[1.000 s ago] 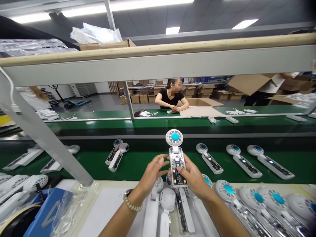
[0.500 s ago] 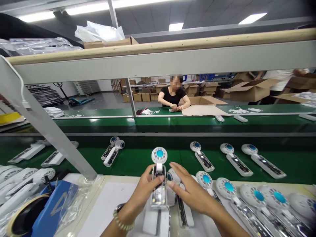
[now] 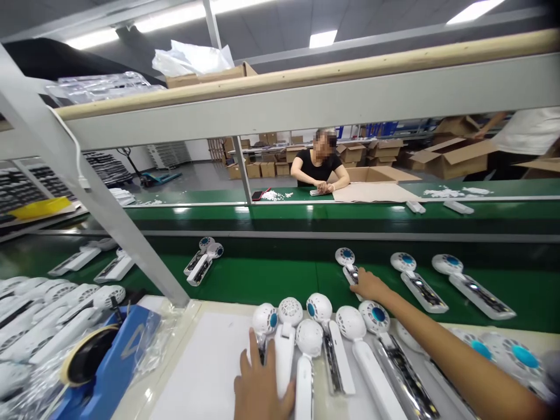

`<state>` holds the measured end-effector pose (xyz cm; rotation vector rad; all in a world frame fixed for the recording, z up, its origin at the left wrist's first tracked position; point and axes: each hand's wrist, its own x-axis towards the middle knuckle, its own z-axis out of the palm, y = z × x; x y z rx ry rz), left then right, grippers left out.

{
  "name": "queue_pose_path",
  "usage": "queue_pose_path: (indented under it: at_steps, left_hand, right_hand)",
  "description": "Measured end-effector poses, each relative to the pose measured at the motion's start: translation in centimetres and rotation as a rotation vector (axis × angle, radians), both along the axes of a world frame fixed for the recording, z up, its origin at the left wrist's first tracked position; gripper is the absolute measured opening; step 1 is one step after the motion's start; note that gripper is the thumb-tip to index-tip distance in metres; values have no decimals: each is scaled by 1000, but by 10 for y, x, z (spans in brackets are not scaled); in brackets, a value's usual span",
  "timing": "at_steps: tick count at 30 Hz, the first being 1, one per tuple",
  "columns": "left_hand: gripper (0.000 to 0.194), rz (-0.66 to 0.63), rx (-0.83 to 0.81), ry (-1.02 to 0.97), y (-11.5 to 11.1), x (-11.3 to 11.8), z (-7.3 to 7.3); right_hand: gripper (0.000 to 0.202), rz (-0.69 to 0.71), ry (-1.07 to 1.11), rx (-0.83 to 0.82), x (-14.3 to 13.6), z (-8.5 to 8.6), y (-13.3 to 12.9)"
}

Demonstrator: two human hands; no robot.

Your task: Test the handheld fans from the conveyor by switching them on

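- Left hand: over the near counter, fingers spread and thumb set apart. Its grip is wide, lying over the leftmost fan of the counter row; whether it presses on that unit cannot be told.
- Right hand: extended to the green belt, fingers at the body of the belt fan. Whether the grip is closed on it cannot be told; the hand covers the lower body.
- Location of units: the belt fan lies head to the far side, left of two lit fans. A pair of fans lies farther left on the same belt.
- Counter row: fans lie side by side, heads far. Some show closed white casings, such as the white-backed fan; others show circuitry, such as the dark-bodied fan.
- Left side: many fans are gathered in a pile, beside a blue holder.
- Progress, as judged: partway. The counter row is well filled, while several units on the belt lie apart from either hand. Which units are finished cannot be established.
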<state>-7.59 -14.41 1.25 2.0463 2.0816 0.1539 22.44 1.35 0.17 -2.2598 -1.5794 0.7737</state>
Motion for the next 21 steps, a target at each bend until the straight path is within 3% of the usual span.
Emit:
queue_pose_path:
  at_steps: [3,5,9,14,17,21]
  left_hand:
    - [50,-11,43,21,13,5,-1]
    - [44,-39,88,-5,32,3,1]
    - [41,-38,125,-60,95,9,7]
    - [42,4,182,-173,175,39,14]
    - [44,-51,217,-255,184,54,22]
    - [43,-251,204,-483,157,68,35]
  right_hand:
    - [17,-3,132,-41,2,1,10]
    - [13,-13,268,-48,7,6,12]
    - [18,-72,548,3,14,17,7]
    - [33,-178,880,129,8,34,-15]
    - [29,-216,1037,226,6,48,-34]
    - [29,-252,1128,349,12,63,-64]
